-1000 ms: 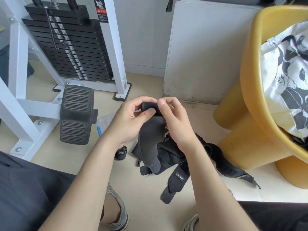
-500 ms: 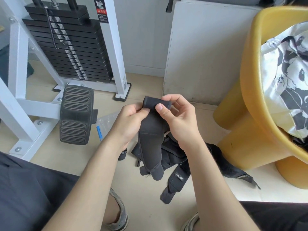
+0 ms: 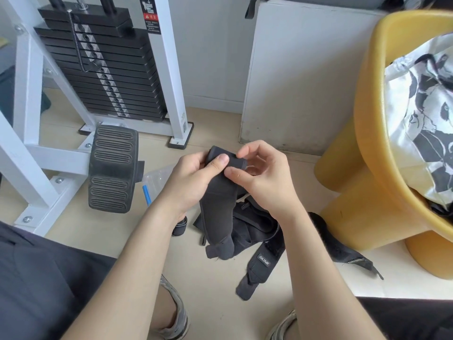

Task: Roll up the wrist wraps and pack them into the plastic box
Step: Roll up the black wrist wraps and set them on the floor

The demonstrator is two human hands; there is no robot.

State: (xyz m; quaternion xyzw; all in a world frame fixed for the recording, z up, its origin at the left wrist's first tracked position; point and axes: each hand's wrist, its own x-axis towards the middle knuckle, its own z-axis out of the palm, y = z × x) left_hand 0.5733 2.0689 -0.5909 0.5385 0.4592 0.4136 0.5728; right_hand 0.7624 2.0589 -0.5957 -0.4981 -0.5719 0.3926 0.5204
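Both hands hold a dark grey wrist wrap above the floor. Its top end is curled into a small roll. My left hand presses its thumb on that roll. My right hand pinches the roll's right side with fingertips. The rest of the wrap hangs down to a pile of black wraps on the floor. A small rolled wrap lies by my left wrist. A clear plastic box with a blue clip sits behind my left hand, partly hidden.
A white weight machine with a black foot plate stands at the left. A white cabinet is behind, and a yellow chair with a printed cloth is at the right. My knees and shoes are at the bottom.
The roll at the wrap's top has been turned further. My left thumb has come over it and my right fingers have shifted to its right side.
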